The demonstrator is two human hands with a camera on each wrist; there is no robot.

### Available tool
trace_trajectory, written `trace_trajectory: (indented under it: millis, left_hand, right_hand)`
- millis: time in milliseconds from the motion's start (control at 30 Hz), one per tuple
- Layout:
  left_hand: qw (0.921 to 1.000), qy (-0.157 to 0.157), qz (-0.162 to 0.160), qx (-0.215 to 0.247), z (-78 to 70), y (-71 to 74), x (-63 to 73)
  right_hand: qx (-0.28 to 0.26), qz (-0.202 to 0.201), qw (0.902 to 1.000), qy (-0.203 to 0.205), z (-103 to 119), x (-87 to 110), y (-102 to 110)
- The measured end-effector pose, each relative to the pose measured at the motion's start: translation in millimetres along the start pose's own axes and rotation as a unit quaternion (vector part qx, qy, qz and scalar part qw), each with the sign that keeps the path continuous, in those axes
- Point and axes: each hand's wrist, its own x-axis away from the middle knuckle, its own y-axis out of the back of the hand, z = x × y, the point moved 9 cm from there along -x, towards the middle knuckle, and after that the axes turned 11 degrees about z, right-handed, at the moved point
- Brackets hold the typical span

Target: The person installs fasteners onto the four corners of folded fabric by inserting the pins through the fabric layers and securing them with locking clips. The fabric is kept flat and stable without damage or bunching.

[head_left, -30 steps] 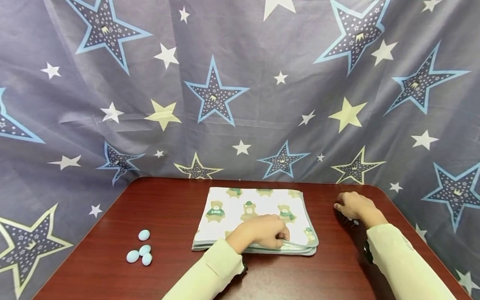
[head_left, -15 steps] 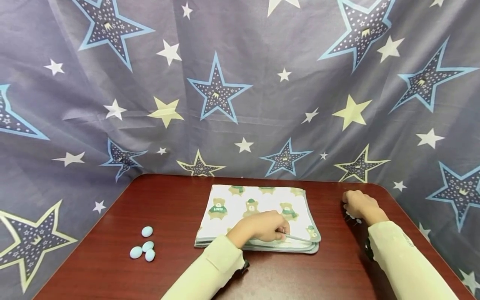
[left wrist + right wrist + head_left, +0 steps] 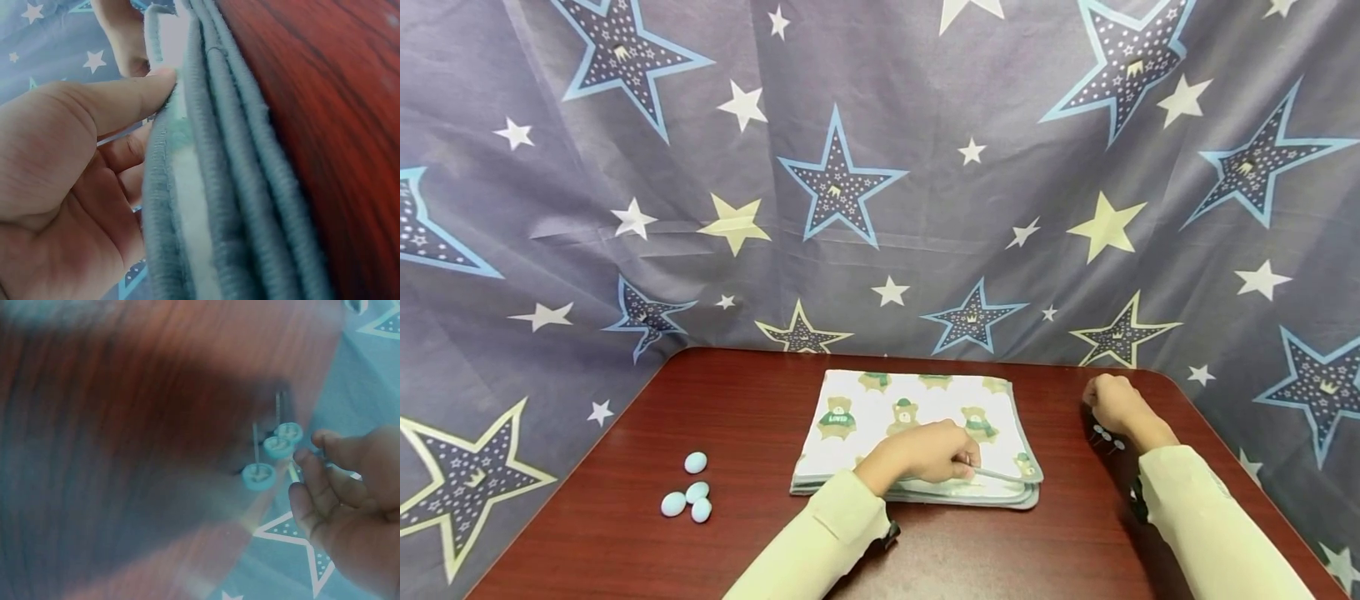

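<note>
My left hand (image 3: 928,452) pinches the top layer along the front edge of a folded white blanket (image 3: 865,408) printed with bears. In the left wrist view, the thumb lies against the blanket's grey-green binding (image 3: 240,144), and several stacked layers show. At the table's far right, my right hand (image 3: 1120,404) has curled fingers, low beside pins (image 3: 259,477) with round light-blue heads and thin upright shafts. Three pins show in the right wrist view, just left of the fingertips. I cannot tell whether those fingertips hold another pin.
Several small pale-blue egg-shaped pieces (image 3: 696,462) lie in a group at the left of the red-brown wooden table (image 3: 737,400). Behind and around the table hangs a grey curtain (image 3: 925,225) with stars. The blanket lies between the pieces and the pins.
My right hand has shifted slightly right, and its fingers have curled in closer among the pins. My left hand has raised the blanket's top edge a little. The head view has shifted slightly.
</note>
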Motion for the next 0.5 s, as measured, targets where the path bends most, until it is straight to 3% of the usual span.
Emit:
trace_trajectory:
  millis: [333,500]
  left_hand:
    - [0.9994,0.02,-0.026,0.008,12.0,8.4,3.7]
    - [0.9987,0.019,-0.042,0.021,14.6,13.9,5.6]
  right_hand:
    - [-0.003,-0.038,0.9982,0.046,25,3.3,16]
    - [-0.017,-0.033,0.9973,0.062,37,4.7,22]
